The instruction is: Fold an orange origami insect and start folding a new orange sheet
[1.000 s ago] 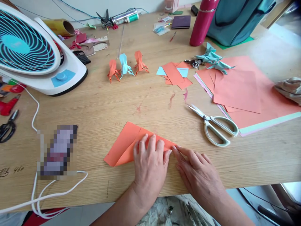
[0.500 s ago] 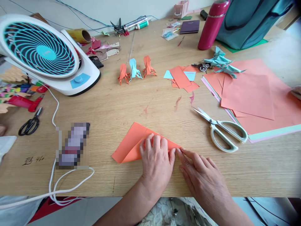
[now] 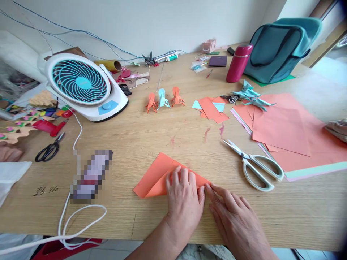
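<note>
A sheet of orange paper [image 3: 153,177], partly folded over into a pointed shape, lies on the wooden table in front of me. My left hand [image 3: 184,196] bears down on the folded part, its fingers bent over the paper and its thumb by the lower edge. At the right-hand point of the paper, my right hand [image 3: 231,213] pinches the tip with thumb and forefinger. The fingers hide part of the fold. White-handled scissors [image 3: 248,159] lie open to the right of my hands.
Small orange and blue paper figures [image 3: 162,99] stand beyond the paper. Cut scraps [image 3: 210,108] and a stack of coloured sheets [image 3: 287,133] lie right. To the left are a fan [image 3: 108,106], a blurred-out phone [image 3: 92,177], a white cable [image 3: 63,209] and another person's hand [image 3: 11,152].
The head view has tilted up and shifted left, showing more wall and the whole bag. Both hands keep nearly the same hold on the orange paper.
</note>
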Demonstrator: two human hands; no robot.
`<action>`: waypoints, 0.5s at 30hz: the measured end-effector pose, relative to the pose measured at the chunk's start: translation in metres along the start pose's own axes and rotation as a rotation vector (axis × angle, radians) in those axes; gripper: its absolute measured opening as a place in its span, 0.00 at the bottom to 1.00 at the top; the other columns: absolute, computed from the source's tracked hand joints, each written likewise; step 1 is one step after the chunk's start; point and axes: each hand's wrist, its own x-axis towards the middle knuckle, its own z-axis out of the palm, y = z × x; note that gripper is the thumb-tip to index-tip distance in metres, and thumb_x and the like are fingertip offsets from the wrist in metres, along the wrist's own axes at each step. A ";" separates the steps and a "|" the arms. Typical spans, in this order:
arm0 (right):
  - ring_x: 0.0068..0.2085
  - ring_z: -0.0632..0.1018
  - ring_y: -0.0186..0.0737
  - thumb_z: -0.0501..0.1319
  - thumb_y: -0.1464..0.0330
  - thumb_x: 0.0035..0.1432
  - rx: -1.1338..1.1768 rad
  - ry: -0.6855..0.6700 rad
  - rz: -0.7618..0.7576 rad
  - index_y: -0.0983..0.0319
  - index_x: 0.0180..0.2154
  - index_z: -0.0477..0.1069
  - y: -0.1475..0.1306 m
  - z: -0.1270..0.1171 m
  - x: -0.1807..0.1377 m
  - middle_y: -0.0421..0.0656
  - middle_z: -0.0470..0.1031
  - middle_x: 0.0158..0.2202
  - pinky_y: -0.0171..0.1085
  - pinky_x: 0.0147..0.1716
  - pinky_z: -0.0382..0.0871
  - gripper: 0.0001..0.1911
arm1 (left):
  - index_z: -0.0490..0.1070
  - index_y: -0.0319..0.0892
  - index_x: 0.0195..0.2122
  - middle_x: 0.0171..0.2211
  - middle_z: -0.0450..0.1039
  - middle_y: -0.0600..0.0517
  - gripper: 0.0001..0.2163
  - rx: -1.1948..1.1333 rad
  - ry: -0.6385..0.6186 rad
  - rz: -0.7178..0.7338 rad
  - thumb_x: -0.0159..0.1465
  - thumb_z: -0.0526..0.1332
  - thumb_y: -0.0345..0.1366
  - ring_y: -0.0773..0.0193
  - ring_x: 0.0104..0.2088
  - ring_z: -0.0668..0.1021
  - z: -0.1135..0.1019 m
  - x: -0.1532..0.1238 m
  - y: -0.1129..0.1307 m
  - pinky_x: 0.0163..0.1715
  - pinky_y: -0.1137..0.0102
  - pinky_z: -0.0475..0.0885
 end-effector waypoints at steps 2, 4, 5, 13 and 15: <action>0.39 0.75 0.41 0.49 0.75 0.68 -0.009 -0.003 -0.010 0.64 0.58 0.68 0.000 0.000 0.000 0.50 0.77 0.50 0.41 0.36 0.62 0.20 | 0.69 0.40 0.41 0.46 0.70 0.44 0.09 0.009 0.006 0.006 0.67 0.57 0.40 0.46 0.52 0.71 -0.001 0.000 0.000 0.51 0.48 0.69; 0.39 0.75 0.42 0.49 0.75 0.68 -0.019 -0.005 -0.018 0.64 0.58 0.68 0.001 0.000 -0.001 0.50 0.77 0.50 0.41 0.35 0.63 0.20 | 0.70 0.40 0.42 0.45 0.70 0.44 0.09 0.019 0.020 0.011 0.67 0.57 0.40 0.46 0.51 0.71 -0.001 -0.001 0.001 0.51 0.48 0.69; 0.39 0.75 0.42 0.49 0.75 0.68 -0.022 -0.005 -0.019 0.63 0.58 0.68 0.001 0.001 -0.001 0.50 0.77 0.50 0.41 0.35 0.63 0.20 | 0.70 0.40 0.42 0.46 0.70 0.43 0.09 0.025 0.028 0.012 0.67 0.57 0.40 0.46 0.51 0.71 -0.001 -0.001 0.001 0.51 0.48 0.69; 0.38 0.75 0.41 0.50 0.75 0.67 -0.096 -0.032 -0.029 0.62 0.60 0.67 0.000 0.001 -0.001 0.48 0.77 0.51 0.41 0.34 0.64 0.22 | 0.71 0.40 0.41 0.44 0.70 0.44 0.08 0.017 0.037 -0.004 0.65 0.60 0.38 0.47 0.48 0.72 -0.004 0.001 -0.001 0.51 0.48 0.69; 0.38 0.75 0.41 0.51 0.75 0.67 -0.109 -0.041 -0.036 0.62 0.60 0.67 0.000 0.000 0.000 0.48 0.77 0.51 0.42 0.34 0.64 0.22 | 0.71 0.40 0.41 0.44 0.70 0.44 0.08 0.004 0.033 -0.006 0.64 0.60 0.38 0.47 0.49 0.72 -0.005 0.002 -0.003 0.51 0.48 0.69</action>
